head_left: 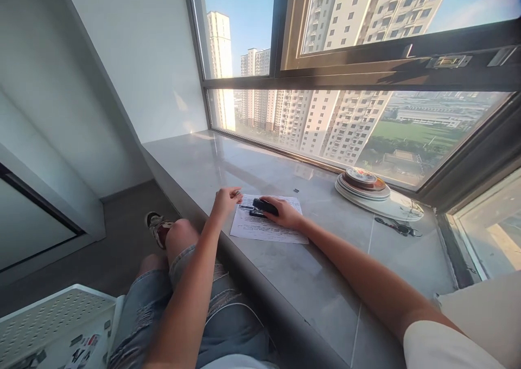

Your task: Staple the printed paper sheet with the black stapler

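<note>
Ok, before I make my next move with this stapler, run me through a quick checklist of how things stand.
1. Right hand has the stapler: ok, its grip is over the top.
2. Stapler over the paper: ok.
3. Paper spread flat on the windowsill: ok.
4. Left hand identified contents: cannot tell; something small seems pinched there.
5. Staples loaded: cannot tell, too small to see.
6. Paper clear of the round stack by the window: ok, well apart.

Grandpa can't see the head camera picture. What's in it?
A person's right hand holds a black stapler on printed paper, while the left hand pinches something small. The paper lies on a grey ledge by a window.
</note>
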### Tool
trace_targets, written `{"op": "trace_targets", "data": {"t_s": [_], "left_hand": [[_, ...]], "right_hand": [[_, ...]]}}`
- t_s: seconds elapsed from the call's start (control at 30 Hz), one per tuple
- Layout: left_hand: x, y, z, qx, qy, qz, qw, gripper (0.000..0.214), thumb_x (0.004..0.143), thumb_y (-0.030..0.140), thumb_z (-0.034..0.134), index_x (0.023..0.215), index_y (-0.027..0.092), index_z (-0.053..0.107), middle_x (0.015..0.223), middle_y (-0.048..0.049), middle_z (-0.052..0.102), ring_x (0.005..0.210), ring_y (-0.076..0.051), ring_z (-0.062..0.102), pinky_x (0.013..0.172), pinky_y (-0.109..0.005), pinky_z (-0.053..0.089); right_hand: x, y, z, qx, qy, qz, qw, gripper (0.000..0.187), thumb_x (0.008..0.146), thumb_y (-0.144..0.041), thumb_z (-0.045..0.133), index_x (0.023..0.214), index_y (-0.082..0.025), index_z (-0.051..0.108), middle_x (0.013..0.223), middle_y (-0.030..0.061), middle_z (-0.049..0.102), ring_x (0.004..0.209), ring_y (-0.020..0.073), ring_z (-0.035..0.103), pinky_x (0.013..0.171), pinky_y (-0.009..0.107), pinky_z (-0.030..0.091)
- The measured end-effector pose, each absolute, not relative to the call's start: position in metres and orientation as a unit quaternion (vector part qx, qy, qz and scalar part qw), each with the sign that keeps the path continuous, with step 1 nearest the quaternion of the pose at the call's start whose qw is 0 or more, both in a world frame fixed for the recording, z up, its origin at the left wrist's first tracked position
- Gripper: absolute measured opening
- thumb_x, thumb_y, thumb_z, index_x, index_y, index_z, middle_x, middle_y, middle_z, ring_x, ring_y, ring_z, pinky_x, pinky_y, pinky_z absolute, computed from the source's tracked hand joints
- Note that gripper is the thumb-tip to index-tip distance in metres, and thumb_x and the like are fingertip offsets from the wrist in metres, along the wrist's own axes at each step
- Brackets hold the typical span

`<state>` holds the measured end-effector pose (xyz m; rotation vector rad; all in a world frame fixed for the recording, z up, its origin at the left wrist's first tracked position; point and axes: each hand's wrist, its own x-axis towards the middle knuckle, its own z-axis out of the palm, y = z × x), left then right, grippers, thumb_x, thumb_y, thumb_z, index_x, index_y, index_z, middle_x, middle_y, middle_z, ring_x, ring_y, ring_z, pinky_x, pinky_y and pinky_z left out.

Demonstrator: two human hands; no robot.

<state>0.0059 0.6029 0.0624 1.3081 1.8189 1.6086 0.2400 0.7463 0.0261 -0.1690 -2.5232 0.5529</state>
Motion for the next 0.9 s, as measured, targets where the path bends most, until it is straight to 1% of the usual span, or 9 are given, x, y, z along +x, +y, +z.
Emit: {"op": "trace_targets", "data": {"t_s": [0.1, 0.2, 0.27, 0.33, 0.4, 0.5, 0.67, 0.8, 0.9], "left_hand": [[0.011, 0.596, 0.078, 0.471, 0.654, 0.564, 0.18, 0.036, 0.085, 0.035, 0.082, 0.113, 0.012, 0.079, 0.082, -0.0058, 0.079, 0.071, -0.019, 0.076, 0.077, -0.038, 0.068], [0.018, 0.594, 0.092, 0.474, 0.659, 0.565, 0.146, 0.035, 0.093, 0.032, 0.074, 0.122, 0.013, 0.072, 0.083, -0.0069, 0.079, 0.067, -0.018, 0.075, 0.069, -0.033, 0.066], [0.02, 0.594, 0.094, 0.475, 0.67, 0.557, 0.121, 0.03, 0.098, 0.033, 0.066, 0.121, 0.013, 0.068, 0.086, -0.0086, 0.08, 0.066, -0.018, 0.075, 0.065, -0.031, 0.063], [0.018, 0.594, 0.087, 0.486, 0.68, 0.542, 0.089, 0.023, 0.102, 0.033, 0.059, 0.115, 0.015, 0.066, 0.092, -0.0109, 0.08, 0.071, -0.019, 0.077, 0.067, -0.031, 0.062], [0.013, 0.593, 0.076, 0.509, 0.682, 0.523, 0.052, 0.02, 0.104, 0.033, 0.055, 0.11, 0.017, 0.066, 0.098, -0.0122, 0.081, 0.084, -0.022, 0.08, 0.077, -0.032, 0.061], [0.008, 0.591, 0.058, 0.544, 0.674, 0.5, 0.028, 0.019, 0.104, 0.033, 0.055, 0.108, 0.02, 0.068, 0.104, -0.011, 0.082, 0.097, -0.023, 0.079, 0.089, -0.034, 0.059], [0.018, 0.595, 0.042, 0.578, 0.652, 0.491, -0.008, 0.018, 0.102, 0.031, 0.061, 0.107, 0.021, 0.075, 0.111, -0.0094, 0.08, 0.103, -0.022, 0.075, 0.093, -0.034, 0.058], [0.023, 0.6, 0.035, 0.634, 0.603, 0.484, 0.008, 0.016, 0.1, 0.027, 0.066, 0.102, 0.023, 0.082, 0.111, -0.0083, 0.082, 0.108, -0.024, 0.076, 0.1, -0.037, 0.059], [0.017, 0.598, 0.028, 0.633, 0.594, 0.496, 0.006, 0.016, 0.096, 0.028, 0.074, 0.107, 0.024, 0.085, 0.109, -0.0072, 0.085, 0.106, -0.025, 0.078, 0.101, -0.038, 0.06]], "right_hand": [[0.238, 0.747, 0.026, -0.056, -0.938, 0.206, 0.272, 0.052, 0.1, -0.035, 0.067, 0.15, -0.023, 0.059, 0.135, 0.0127, 0.077, 0.116, 0.0287, 0.076, 0.099, 0.042, 0.06], [0.237, 0.748, 0.023, -0.055, -0.939, 0.206, 0.27, 0.053, 0.1, -0.036, 0.066, 0.151, -0.023, 0.058, 0.136, 0.0128, 0.076, 0.116, 0.0281, 0.076, 0.1, 0.042, 0.06], [0.236, 0.749, 0.021, -0.059, -0.939, 0.202, 0.272, 0.053, 0.1, -0.037, 0.065, 0.151, -0.023, 0.058, 0.137, 0.0132, 0.075, 0.118, 0.0285, 0.075, 0.101, 0.042, 0.059], [0.236, 0.75, 0.02, -0.061, -0.939, 0.201, 0.274, 0.053, 0.1, -0.037, 0.065, 0.151, -0.022, 0.057, 0.139, 0.0137, 0.075, 0.12, 0.0291, 0.074, 0.102, 0.043, 0.059], [0.236, 0.751, 0.02, -0.055, -0.938, 0.205, 0.273, 0.054, 0.1, -0.036, 0.065, 0.152, -0.022, 0.057, 0.139, 0.0135, 0.074, 0.121, 0.029, 0.074, 0.103, 0.043, 0.058], [0.236, 0.751, 0.02, -0.048, -0.937, 0.209, 0.274, 0.053, 0.1, -0.037, 0.066, 0.151, -0.023, 0.057, 0.138, 0.0131, 0.075, 0.12, 0.0286, 0.074, 0.102, 0.042, 0.059], [0.237, 0.751, 0.02, -0.051, -0.936, 0.205, 0.28, 0.053, 0.099, -0.035, 0.067, 0.15, -0.022, 0.058, 0.136, 0.0136, 0.075, 0.119, 0.0289, 0.074, 0.101, 0.042, 0.059], [0.237, 0.75, 0.023, -0.047, -0.938, 0.217, 0.268, 0.051, 0.099, -0.034, 0.066, 0.148, -0.022, 0.058, 0.132, 0.0131, 0.077, 0.116, 0.0288, 0.075, 0.099, 0.042, 0.059], [0.237, 0.748, 0.025, -0.051, -0.937, 0.226, 0.263, 0.049, 0.101, -0.035, 0.065, 0.148, -0.024, 0.058, 0.133, 0.0125, 0.076, 0.115, 0.0291, 0.075, 0.098, 0.042, 0.059]]}}
